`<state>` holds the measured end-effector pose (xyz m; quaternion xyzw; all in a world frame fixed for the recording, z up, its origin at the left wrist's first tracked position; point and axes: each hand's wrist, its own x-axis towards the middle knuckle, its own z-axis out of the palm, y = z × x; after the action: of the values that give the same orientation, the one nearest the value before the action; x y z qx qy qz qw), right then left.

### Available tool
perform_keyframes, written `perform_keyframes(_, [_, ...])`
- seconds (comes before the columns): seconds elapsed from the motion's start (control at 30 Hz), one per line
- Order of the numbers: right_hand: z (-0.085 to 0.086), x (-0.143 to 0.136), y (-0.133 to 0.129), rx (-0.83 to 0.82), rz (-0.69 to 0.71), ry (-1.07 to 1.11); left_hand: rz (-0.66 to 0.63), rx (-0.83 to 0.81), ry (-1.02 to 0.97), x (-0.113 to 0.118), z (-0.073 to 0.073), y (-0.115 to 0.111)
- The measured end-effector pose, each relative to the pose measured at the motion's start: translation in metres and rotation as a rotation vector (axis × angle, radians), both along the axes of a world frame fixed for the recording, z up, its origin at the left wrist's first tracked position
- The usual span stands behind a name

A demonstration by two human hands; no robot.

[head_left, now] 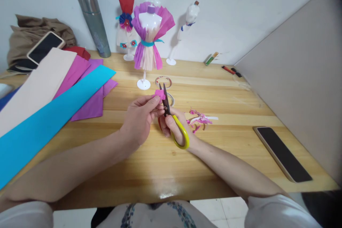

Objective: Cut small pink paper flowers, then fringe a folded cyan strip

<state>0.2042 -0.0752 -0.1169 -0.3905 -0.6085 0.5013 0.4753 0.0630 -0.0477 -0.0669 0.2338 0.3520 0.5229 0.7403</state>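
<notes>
Between the thumb and fingers of my left hand is a small pink paper flower, pinched at its lower edge. My right hand is closed round the yellow handles of a pair of scissors. The dark blades point up and away, slightly parted, right beside the flower's right edge. Whether they touch the paper I cannot tell. Pink and white paper scraps lie just right of my right hand. Behind the scissors, partly covered, are two rolls of tape.
Small dress forms in crepe paper, one in purple and pink, stand by the wall. Blue, cream and purple crepe paper covers the left side, with a flask behind. A phone lies right, a glue stick at the back.
</notes>
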Motion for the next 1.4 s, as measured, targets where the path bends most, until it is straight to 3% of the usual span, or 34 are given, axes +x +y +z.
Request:
perform_keyframes(0.6, [-0.0072,-0.0043,-0.0031,-0.016,-0.025,0.03,0.003,-0.014,0.015,-0.0001,-0.0011,0.0004])
perform_keyframes(1.4, [-0.0007,-0.0061,-0.0019,-0.053,0.0,0.067,0.039,0.047,0.035,-0.0009,0.0017,0.0057])
